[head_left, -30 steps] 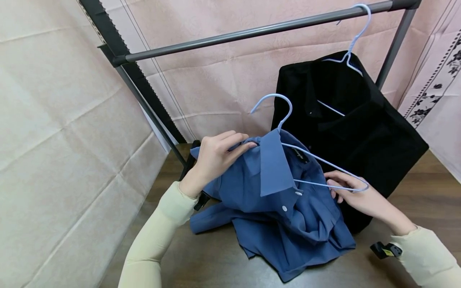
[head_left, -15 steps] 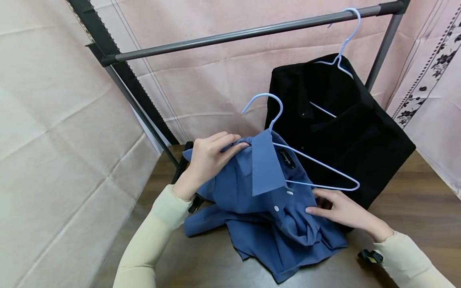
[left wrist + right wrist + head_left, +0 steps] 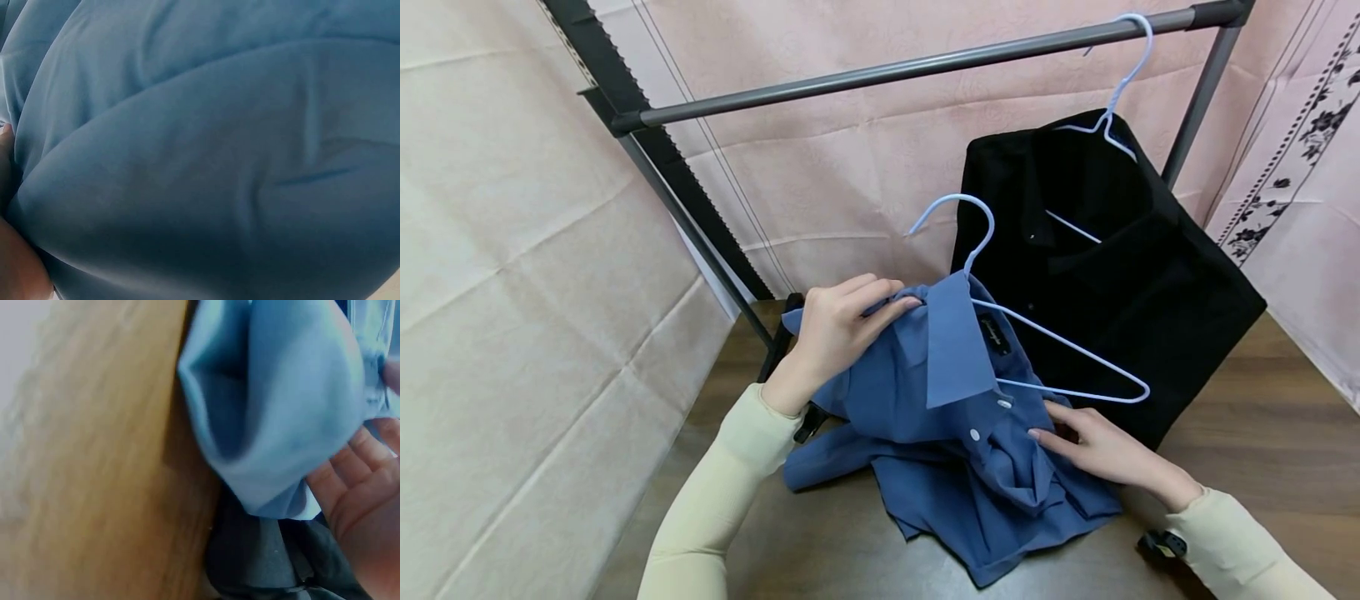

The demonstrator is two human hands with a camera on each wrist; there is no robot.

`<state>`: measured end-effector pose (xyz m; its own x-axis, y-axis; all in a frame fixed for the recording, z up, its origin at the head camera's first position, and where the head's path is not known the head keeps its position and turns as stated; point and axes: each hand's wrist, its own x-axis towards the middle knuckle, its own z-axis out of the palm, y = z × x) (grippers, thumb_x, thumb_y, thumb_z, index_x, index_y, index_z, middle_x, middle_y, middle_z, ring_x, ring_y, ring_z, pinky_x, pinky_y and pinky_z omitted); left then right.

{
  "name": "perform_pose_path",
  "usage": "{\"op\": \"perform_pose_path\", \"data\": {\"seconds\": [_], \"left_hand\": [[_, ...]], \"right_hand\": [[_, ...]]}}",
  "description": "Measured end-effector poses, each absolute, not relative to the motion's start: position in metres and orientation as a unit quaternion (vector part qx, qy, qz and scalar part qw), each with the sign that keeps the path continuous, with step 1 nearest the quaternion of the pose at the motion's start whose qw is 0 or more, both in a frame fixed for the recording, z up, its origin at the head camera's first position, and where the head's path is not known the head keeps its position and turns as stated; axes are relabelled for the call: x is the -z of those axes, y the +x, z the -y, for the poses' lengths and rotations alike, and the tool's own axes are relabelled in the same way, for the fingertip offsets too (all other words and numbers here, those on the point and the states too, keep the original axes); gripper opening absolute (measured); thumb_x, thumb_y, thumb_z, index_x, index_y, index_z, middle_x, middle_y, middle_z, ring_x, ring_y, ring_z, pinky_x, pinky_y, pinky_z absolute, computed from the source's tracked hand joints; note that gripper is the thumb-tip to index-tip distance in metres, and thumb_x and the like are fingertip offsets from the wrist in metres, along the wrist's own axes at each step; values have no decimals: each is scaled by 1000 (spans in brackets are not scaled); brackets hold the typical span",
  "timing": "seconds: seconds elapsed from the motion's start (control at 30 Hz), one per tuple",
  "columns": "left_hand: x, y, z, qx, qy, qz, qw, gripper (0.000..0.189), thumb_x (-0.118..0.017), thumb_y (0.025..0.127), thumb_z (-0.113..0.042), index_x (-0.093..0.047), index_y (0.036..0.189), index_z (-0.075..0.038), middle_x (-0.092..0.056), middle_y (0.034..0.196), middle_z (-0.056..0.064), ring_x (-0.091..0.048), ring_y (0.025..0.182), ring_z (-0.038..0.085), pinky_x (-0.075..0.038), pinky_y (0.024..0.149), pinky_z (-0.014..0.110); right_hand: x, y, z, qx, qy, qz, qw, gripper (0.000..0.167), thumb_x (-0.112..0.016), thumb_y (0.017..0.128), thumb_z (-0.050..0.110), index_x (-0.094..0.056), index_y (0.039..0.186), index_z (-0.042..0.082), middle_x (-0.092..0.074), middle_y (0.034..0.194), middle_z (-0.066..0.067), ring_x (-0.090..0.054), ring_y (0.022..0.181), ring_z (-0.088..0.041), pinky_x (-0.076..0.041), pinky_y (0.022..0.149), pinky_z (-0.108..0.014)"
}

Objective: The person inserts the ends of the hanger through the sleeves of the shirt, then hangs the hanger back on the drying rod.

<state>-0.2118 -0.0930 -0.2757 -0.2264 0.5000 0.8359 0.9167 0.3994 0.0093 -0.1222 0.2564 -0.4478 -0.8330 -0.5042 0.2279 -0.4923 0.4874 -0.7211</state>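
A blue button-up shirt [image 3: 958, 342] is partly on a light-blue hanger [image 3: 992, 223]. One hanger arm runs inside the shirt's left shoulder; the other sticks out bare at the right, below the hook. My left hand [image 3: 842, 329] pinches the cloth at the left shoulder, close to the collar. At the shirt's right front edge, my right hand [image 3: 1101, 446] holds the fabric between thumb and fingers, under the bare hanger arm. Blue cloth [image 3: 187, 156] fills the left wrist view. In the right wrist view, the fingers [image 3: 350, 465] go partly behind the cloth.
A grey rack bar [image 3: 887, 75] crosses above. From its right end a black shirt [image 3: 1075, 333] hangs on another light-blue hanger [image 3: 1148, 50], just behind the blue shirt. Below lies a brown wooden table [image 3: 820, 550]; pale pink cloth [image 3: 820, 183] covers the back.
My right hand has moved left and down from beside the bare hanger arm and taken hold of the shirt's right edge. The left hand keeps its pinch at the shoulder.
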Motion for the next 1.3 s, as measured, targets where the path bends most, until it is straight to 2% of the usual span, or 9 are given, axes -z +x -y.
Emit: {"op": "perform_pose_path", "data": {"seconds": [0.2, 0.3, 0.4, 0.53, 0.67, 0.8, 0.9, 1.03, 1.3], "left_hand": [[277, -213, 98, 263, -476, 744, 389, 10, -77, 90, -18, -75, 95, -9, -70, 81, 3, -62, 59, 11, -46, 49, 26], [278, -213, 101, 267, -472, 746, 387, 10, -78, 90, -17, -75, 95, -9, -71, 82, 3, -64, 61, 12, -48, 52, 27], [279, -214, 104, 272, -470, 748, 382, 9, -77, 90, -16, -76, 95, -9, -72, 83, 4, -64, 63, 12, -49, 53, 27], [279, -215, 108, 270, -466, 752, 380, 9, -77, 91, -16, -75, 95, -9, -71, 82, 4, -63, 62, 11, -48, 52, 28], [279, -215, 111, 272, -461, 754, 381, 8, -77, 90, -16, -75, 94, -9, -70, 80, 3, -62, 62, 11, -48, 53, 28], [280, -216, 111, 277, -460, 755, 377, 7, -77, 91, -16, -75, 95, -10, -70, 80, 2, -62, 63, 10, -49, 55, 28], [280, -217, 111, 274, -455, 757, 379, 8, -76, 93, -18, -75, 95, -10, -70, 80, 2, -62, 64, 10, -50, 56, 27], [281, -218, 113, 266, -442, 763, 389, 10, -75, 93, -19, -76, 96, -9, -70, 80, 2, -62, 62, 10, -49, 55, 28], [284, -219, 117, 228, -427, 771, 414, 10, -73, 95, -20, -75, 97, -10, -66, 75, 2, -58, 54, 11, -41, 44, 27]], "right_hand": [[445, -124, -266, 409, -286, -867, -11, 23, -57, 104, 10, -61, 124, 20, -60, 85, 11, -58, 71, -3, -47, 63, -24], [440, -126, -271, 402, -285, -870, -29, 25, -56, 103, 6, -62, 125, 17, -59, 83, 12, -57, 69, -2, -46, 62, -23], [433, -126, -275, 404, -268, -874, -39, 16, -56, 103, 6, -62, 109, 20, -49, 75, 13, -52, 62, -2, -44, 58, -23], [422, -130, -282, 405, -245, -879, -57, 18, -55, 104, 8, -55, 92, 21, -38, 71, 12, -46, 58, -4, -40, 54, -24], [408, -135, -290, 388, -222, -891, -84, 9, -54, 105, 10, -61, 106, 14, -34, 66, 12, -40, 52, -4, -36, 49, -24], [393, -140, -299, 366, -197, -902, -117, 10, -54, 105, 12, -61, 111, 14, -37, 67, 9, -43, 55, -5, -34, 50, -25], [381, -143, -304, 349, -185, -907, -146, 10, -54, 105, 13, -62, 110, 17, -52, 78, 3, -49, 68, -7, -36, 58, -23], [369, -145, -309, 339, -156, -910, -179, 20, -55, 104, 13, -66, 121, 16, -64, 100, -5, -51, 81, -4, -37, 69, -16], [348, -143, -312, 330, -120, -906, -235, 21, -58, 103, 13, -69, 120, 13, -68, 105, -13, -47, 84, 10, -34, 74, -15]]}}
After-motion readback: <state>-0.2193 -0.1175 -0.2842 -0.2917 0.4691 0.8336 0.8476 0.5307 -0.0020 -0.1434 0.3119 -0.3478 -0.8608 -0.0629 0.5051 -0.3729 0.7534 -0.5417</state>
